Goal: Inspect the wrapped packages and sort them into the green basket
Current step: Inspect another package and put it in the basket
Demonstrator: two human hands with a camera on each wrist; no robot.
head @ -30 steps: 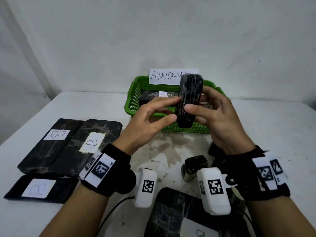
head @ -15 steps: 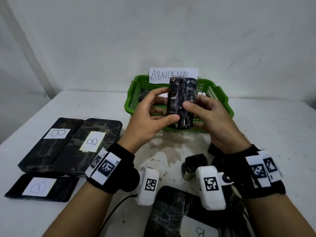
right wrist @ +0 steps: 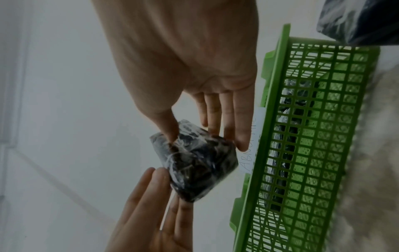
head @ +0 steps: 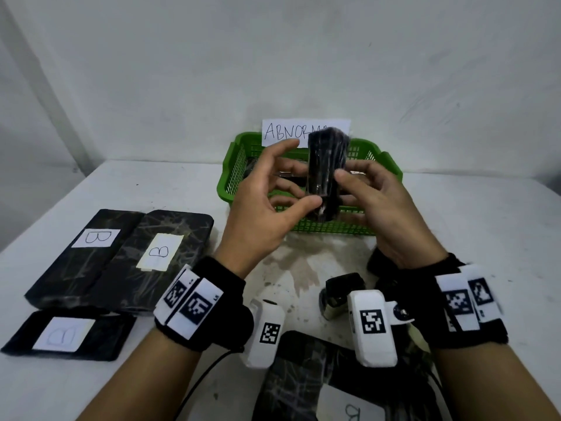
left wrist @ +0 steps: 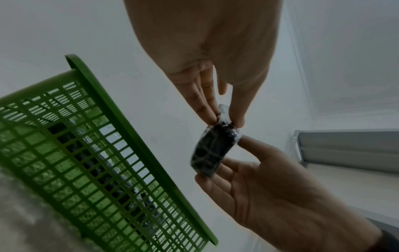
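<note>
A small black package (head: pixel 325 170) wrapped in clear film stands upright in the air, just in front of the green basket (head: pixel 235 173). My left hand (head: pixel 301 177) grips its lower end with the thumb; in the left wrist view the left hand (left wrist: pixel 224 119) pinches the film at one end of the package (left wrist: pixel 209 151). My right hand (head: pixel 343 189) holds the other side, thumb in front and fingers behind. The right wrist view shows the right hand (right wrist: pixel 206 141) on the package (right wrist: pixel 194 160), with the left hand (right wrist: pixel 164 179) below. Dark wrapped packages lie inside the basket (right wrist: pixel 313 136).
A paper sign reading ABNORMAL (head: pixel 288 132) stands at the basket's back rim. Flat black packages labelled B (head: pixel 91 253) (head: pixel 158 256) (head: pixel 66 335) lie at the left, and another (head: pixel 318 387) at the near edge. Small dark items (head: pixel 343 291) sit by my right wrist.
The package has been turned about its long axis between both hands, showing its edge, then its broad face, now partly turned again. My left index finger has lifted off it.
</note>
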